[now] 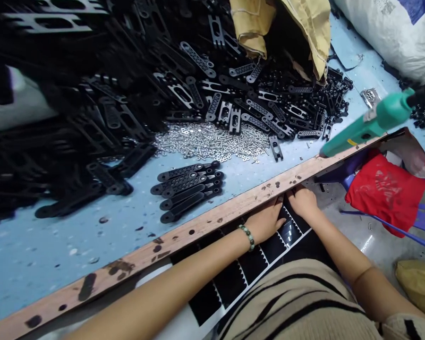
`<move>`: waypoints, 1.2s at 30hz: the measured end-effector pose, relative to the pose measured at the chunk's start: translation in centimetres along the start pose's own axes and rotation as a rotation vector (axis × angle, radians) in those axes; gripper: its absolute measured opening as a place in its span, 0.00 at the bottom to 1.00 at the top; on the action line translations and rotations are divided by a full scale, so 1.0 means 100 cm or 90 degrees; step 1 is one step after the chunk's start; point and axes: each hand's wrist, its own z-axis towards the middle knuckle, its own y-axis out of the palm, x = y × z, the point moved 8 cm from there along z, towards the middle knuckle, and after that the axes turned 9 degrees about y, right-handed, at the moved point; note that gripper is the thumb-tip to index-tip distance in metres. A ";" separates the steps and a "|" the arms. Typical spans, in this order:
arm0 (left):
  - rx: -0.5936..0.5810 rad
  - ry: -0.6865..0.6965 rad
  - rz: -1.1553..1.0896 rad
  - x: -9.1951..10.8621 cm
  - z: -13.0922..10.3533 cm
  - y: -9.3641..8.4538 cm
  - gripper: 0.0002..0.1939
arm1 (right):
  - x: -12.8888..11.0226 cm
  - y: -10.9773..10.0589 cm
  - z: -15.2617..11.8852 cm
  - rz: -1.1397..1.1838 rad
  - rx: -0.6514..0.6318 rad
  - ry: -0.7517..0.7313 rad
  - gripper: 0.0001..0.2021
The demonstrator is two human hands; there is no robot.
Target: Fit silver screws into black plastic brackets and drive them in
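The left hand (265, 223) and right hand (302, 200) reach under the worktop (127, 236) edge, by a black tray (253, 267). Fingertips are hidden; I cannot tell their grip.

We are working in a small-parts assembly workshop: black slotted parts (216, 33) are heaping across the upper left, loose metal fasteners (212, 141) are spilling mid-frame, and a green power screwdriver (370, 125) is lying at right.

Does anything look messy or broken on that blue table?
Yes. Its wooden edge has dark patches, as if stained or chipped. The silver bits lie in a loose heap with a few strays, so they look spilled, though maybe they were tipped out on purpose.
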 end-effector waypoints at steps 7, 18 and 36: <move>0.012 0.040 -0.011 0.000 -0.001 0.005 0.30 | 0.007 0.005 0.028 0.011 0.005 -0.006 0.16; 0.025 0.020 -0.127 0.011 -0.001 -0.023 0.24 | 0.100 -0.052 0.021 0.174 0.252 0.038 0.30; 0.353 -0.121 -0.762 -0.024 -0.085 -0.161 0.21 | -0.113 -0.161 -0.120 0.292 0.341 -0.675 0.24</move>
